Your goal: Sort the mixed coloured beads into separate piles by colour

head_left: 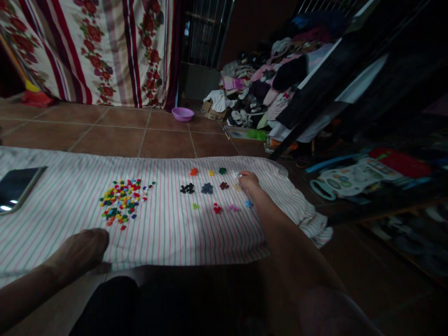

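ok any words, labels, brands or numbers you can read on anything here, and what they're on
Nothing can be read for certain.
The white and teal plastic toy panel has small printed markings, too small and dark to read.
The brown cardboard box under the clothes pile shows no legible print.
The dark glass screen of the flat phone or tablet shows no text.

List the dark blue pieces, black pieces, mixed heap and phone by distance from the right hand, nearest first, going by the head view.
From the right hand:
1. Dark blue pieces: just left of it, on the cloth.
2. Black pieces: further left.
3. Mixed heap: left of those.
4. Phone: at the cloth's far left.
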The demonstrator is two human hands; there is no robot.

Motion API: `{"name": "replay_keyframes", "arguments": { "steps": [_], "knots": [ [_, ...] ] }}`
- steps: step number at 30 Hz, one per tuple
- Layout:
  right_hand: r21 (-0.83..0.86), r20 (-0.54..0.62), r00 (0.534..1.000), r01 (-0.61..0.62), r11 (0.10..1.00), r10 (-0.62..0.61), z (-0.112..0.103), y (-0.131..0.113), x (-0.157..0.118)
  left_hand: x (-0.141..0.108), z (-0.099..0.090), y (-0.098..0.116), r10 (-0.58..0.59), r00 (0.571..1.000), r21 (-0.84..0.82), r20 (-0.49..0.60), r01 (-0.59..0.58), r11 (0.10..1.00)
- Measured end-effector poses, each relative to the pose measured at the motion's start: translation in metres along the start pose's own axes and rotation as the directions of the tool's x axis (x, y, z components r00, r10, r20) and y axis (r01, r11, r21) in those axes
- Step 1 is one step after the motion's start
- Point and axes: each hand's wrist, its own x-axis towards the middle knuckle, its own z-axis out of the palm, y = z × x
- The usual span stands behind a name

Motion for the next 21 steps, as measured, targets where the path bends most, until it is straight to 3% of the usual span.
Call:
{"name": "replay_keyframes", "arguments": {
  "steps": [4,13,17,21],
  "knots": [
    [0.03,0.021,1.0,0.009,1.0,-0.01,0.0,-0.002,0.002,-0.003,-0.013,0.007,-0.043,0.995,0.097,0.09,0.034,0.995],
    [0.063,0.021,0.999,0.038,0.997,-0.039,-0.009,0.0,-0.013,-0.007,-0.03,0.018,-0.047,0.997,0.136,0.056,0.039,0.99],
    [0.075,0.019,0.998,0.063,0.995,-0.065,-0.017,-0.009,-0.014,-0.009,-0.043,0.025,-0.077,0.996,0.1,0.046,0.072,0.992],
    [0.122,0.043,0.983,0.175,0.977,-0.181,-0.013,-0.029,-0.017,-0.009,-0.049,0.025,-0.066,0.995,0.064,0.071,0.062,0.996]
  ]
}}
